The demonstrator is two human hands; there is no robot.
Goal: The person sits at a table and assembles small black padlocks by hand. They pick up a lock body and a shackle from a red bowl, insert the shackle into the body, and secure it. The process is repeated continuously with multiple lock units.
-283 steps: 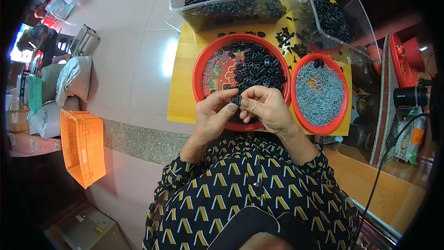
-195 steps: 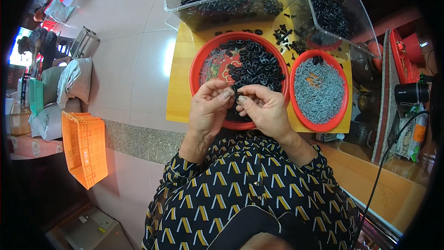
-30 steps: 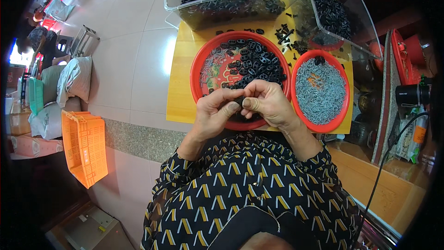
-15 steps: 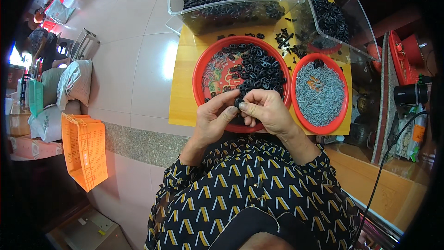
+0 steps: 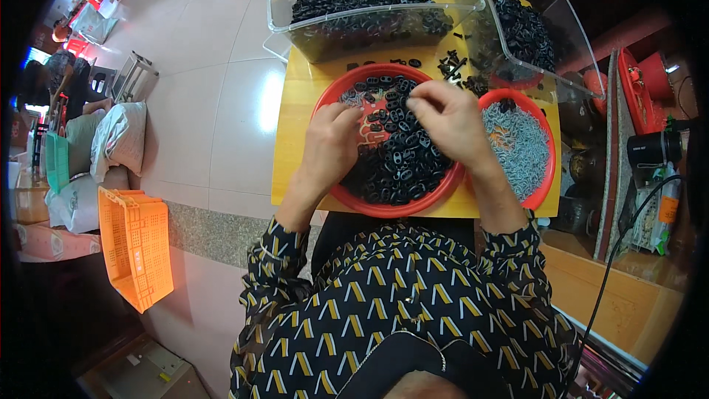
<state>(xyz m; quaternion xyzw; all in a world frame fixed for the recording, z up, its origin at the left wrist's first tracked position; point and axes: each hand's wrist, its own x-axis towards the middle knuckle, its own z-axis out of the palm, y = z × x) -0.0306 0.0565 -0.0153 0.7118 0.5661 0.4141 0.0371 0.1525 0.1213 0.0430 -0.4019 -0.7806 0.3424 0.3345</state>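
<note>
Left hand: left hand (image 5: 330, 149) rests on the near-left of the red bowl (image 5: 336, 92), fingers curled loosely into the black oval parts (image 5: 402, 162); whether it grips one cannot be told
Right hand: right hand (image 5: 448, 120) hovers over the pile, fingertips pinched together; what they hold is too small to tell
Bowls: second red bowl (image 5: 548, 166) of grey metal clips (image 5: 517, 148) just beside, on the yellow table (image 5: 292, 140)
Behind: two clear bins (image 5: 369, 22) of black parts
Floor: orange crate (image 5: 136, 244) at left
</note>
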